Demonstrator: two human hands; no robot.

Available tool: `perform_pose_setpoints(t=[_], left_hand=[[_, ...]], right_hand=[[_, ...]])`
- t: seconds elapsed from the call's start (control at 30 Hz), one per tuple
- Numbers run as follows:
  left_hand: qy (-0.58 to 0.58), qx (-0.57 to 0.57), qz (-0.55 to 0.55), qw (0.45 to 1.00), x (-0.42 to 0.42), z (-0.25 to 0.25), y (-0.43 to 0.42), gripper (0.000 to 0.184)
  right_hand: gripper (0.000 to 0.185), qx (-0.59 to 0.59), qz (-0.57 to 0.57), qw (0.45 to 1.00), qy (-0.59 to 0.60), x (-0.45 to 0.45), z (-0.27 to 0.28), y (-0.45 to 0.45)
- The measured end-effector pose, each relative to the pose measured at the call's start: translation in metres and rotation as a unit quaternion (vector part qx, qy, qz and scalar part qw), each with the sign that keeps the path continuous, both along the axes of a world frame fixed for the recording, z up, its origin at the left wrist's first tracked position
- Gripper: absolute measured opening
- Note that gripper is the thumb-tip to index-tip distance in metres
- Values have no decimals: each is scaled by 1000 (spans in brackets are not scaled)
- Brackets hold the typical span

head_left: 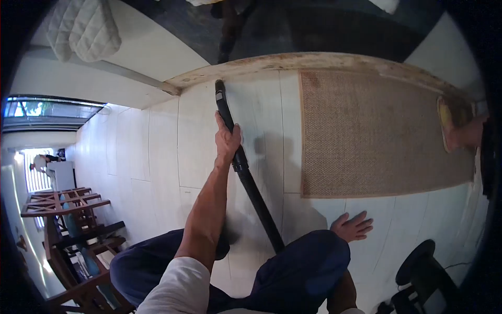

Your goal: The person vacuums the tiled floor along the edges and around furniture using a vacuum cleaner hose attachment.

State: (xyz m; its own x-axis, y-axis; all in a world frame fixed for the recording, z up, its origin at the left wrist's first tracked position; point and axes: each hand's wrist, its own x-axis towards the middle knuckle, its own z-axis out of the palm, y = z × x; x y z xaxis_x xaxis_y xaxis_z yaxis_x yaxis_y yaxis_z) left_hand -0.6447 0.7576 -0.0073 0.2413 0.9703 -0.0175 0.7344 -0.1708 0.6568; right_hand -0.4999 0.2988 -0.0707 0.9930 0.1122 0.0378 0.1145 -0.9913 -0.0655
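My left hand (227,142) is wrapped round the black handle tube of a vacuum cleaner hose (256,201), index finger stretched along it. The narrow tip of the vacuum tube (219,90) is at the pale floor tiles, close to a worn wooden sill (261,65); whether it touches cannot be made out. From the handle, the ribbed hose runs down and disappears behind my right knee. My right hand (353,226) sticks out beyond that knee, fingers spread, holding nothing. Below the right hand's level is tiled floor, with a brown woven mat (366,141) just above it.
Another person's foot in a yellow slipper (445,125) rests at the mat's right end. A black round-topped object (418,267) stands at lower right with a thin cord. Wooden chairs (78,235) are at lower left. A quilted grey cloth (86,29) hangs at upper left. Someone (43,163) is far off left.
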Motion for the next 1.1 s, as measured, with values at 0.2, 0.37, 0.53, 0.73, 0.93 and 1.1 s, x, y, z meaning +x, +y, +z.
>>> perform_pose_setpoints(t=[0.2, 0.37, 0.53, 0.73, 0.93, 1.1], left_hand=[[13, 5, 14, 1000, 9, 2, 0, 88], [62, 37, 83, 994, -22, -10, 7, 87], [-1, -92, 0, 996, 25, 6, -1, 87], [-52, -66, -163, 983, 150, 8, -83, 91], [9, -84, -171, 982, 146, 7, -84, 91], [-34, -107, -159, 981, 83, 19, -133, 88]], right_hand=[[75, -21, 4, 1000, -2, 0, -1, 2], [76, -33, 3, 999, -4, 1, -4, -2], [77, -31, 7, 999, 8, 1, 2, 1], [78, 17, 4, 999, 41, 2, 13, 3], [78, 22, 5, 998, 51, 2, 15, 4], [77, 45, -11, 997, 63, 1, 22, 10]])
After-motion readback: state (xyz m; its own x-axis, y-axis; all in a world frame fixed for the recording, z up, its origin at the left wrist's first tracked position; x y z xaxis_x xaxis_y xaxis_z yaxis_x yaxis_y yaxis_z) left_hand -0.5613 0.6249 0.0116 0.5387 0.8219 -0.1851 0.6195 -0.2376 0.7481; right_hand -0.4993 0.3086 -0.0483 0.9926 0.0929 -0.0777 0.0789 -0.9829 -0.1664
